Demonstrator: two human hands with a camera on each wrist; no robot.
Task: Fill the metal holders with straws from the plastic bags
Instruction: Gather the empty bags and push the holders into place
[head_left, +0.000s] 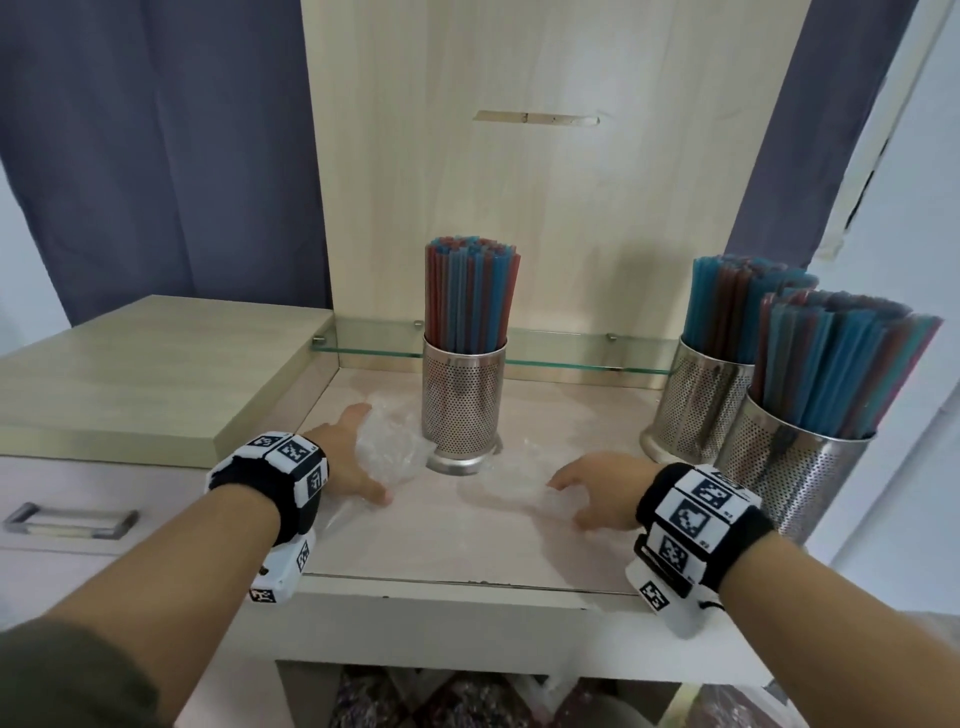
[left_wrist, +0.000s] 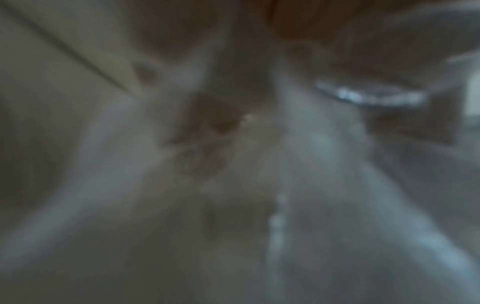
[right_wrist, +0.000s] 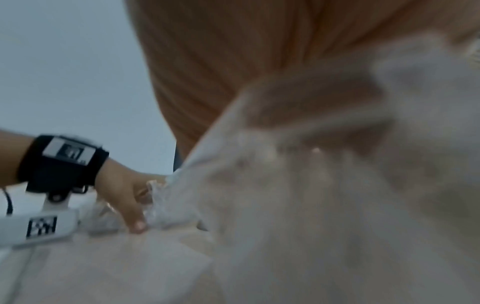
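- Left hand (head_left: 347, 457) at lower centre-left of the head view, laid on a crumpled clear plastic bag (head_left: 387, 447), fingers (head_left: 371, 491) spread and loosely bent over the film, thumb tip down on the counter (head_left: 441, 545); no firm pinch visible.
- Right hand (head_left: 602, 486) at lower centre-right, over a second flattened clear bag (head_left: 506, 491), fingers curved downward and apart, tips touching the film; cannot tell whether any plastic is pinched.
- Three perforated metal holders, all packed with upright red and blue straws (head_left: 470, 293).
- Centre holder (head_left: 462, 410) in the middle of the frame, just beyond the left hand's bag, base beside the crumpled film.
- Two more holders at the right edge: rear one (head_left: 698, 410) and nearer one (head_left: 789, 478), standing close together, the nearer one just right of the right wrist.
- Low glass rail (head_left: 374, 343) across the back of the counter, behind the centre holder.
- Wooden back panel (head_left: 545, 182) at upper centre, dark curtains (head_left: 156, 156) on both sides.
- Drawer handle (head_left: 70, 519) at the left edge, below a raised pale wood block (head_left: 156, 364).
- Left wrist view blurred: only pale film and a dim metallic rim at upper right.
- Right wrist view: blurred plastic filling the right half; at lower left, the left hand (right_wrist: 124, 195) with a fingertip pressed on film.
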